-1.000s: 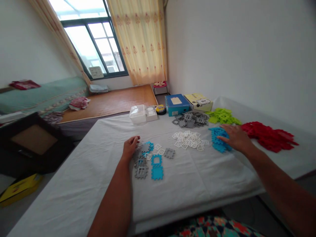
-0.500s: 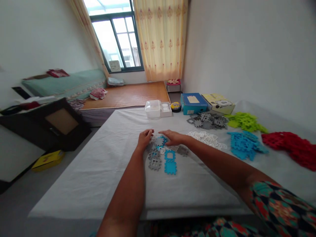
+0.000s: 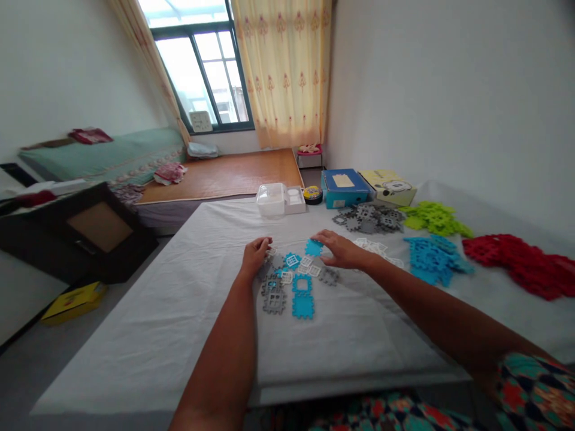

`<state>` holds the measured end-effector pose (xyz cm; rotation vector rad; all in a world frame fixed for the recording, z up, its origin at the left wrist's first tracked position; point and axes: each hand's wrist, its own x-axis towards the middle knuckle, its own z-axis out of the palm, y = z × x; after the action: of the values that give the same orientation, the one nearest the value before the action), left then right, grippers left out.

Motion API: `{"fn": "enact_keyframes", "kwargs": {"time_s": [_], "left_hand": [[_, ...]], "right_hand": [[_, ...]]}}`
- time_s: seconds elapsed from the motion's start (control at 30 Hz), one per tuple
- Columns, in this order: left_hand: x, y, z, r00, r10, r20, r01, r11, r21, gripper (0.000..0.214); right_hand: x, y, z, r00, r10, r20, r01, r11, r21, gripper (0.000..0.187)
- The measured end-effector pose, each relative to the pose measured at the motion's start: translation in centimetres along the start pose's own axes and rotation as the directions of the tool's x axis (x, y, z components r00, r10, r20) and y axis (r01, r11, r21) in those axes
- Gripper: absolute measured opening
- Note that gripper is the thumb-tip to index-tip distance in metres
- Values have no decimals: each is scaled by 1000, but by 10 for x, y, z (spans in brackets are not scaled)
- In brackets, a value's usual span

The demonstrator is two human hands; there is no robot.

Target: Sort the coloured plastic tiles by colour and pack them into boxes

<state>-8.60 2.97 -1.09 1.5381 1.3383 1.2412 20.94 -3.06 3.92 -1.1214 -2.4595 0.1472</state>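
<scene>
A small layout of interlocking foam tiles [image 3: 290, 284] in grey, blue and white lies in the middle of the white-covered table [image 3: 179, 311]. My left hand [image 3: 255, 256] rests on the layout's far left corner, fingers curled on a grey tile. My right hand [image 3: 340, 250] lies flat at the layout's far right side, touching a blue tile [image 3: 313, 247] with its fingertips. Whether it grips that tile I cannot tell.
To the right lie heaps of white tiles [image 3: 377, 248], blue tiles [image 3: 431, 258], grey tiles [image 3: 371, 218], green tiles [image 3: 433, 216] and red tiles [image 3: 516, 263]. A clear plastic box [image 3: 278, 199], a blue box [image 3: 344, 187] and a yellow box [image 3: 389, 185] stand at the far edge.
My right hand left the blue heap a second ago, came to the layout, and has shifted slightly right. A blue tile now lies at its fingertips. My left hand stayed put.
</scene>
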Motion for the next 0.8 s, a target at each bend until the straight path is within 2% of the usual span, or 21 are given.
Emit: {"fn": "enact_keyframes", "kwargs": {"time_s": [0.1,0.17,0.23,0.3,0.37,0.43,0.47,0.53,0.6,0.67,0.73,0.8], "left_hand": [[1,-1,-1,1000,-7,1,7,1000,14,54],[2,-2,-1,1000,-9,4,8,999,31,54],[4,-3,-1,1000,-5,10,4,999,45,53],[5,-3,-1,1000,3,17,-4,998,56,52],[5,-3,0,1000,8,26,-10,998,68,51],[4,-2,0,999,4,33,-7,997,75,50],[4,-2,0,999,0,34,-2,997,76,50],[3,-1,1,999,-9,34,7,997,74,49],[2,-1,1,1000,-10,29,8,998,69,49],[1,0,1,1000,-8,26,6,998,61,49],[0,0,0,1000,-9,25,8,999,51,49],[0,0,0,1000,-9,27,8,999,38,49]], "right_hand": [[-51,28,-23,988,116,-101,-124,990,-73,54],[-94,52,-43,959,224,-175,-252,955,-159,52],[-140,77,-64,905,344,-250,-406,875,-264,52],[-182,101,-79,827,471,-307,-559,751,-351,52],[-210,119,-87,769,552,-322,-639,660,-396,52],[-216,124,-87,763,557,-328,-647,649,-400,52],[-210,122,-84,778,531,-336,-628,676,-386,52],[-181,104,-74,833,438,-338,-540,775,-328,48],[-136,74,-58,905,316,-285,-383,896,-225,42],[-85,38,-36,968,182,-171,-200,975,-97,39],[-38,7,-12,997,58,-48,-58,998,7,44],[1,-13,11,999,-29,46,26,998,63,53]]}}
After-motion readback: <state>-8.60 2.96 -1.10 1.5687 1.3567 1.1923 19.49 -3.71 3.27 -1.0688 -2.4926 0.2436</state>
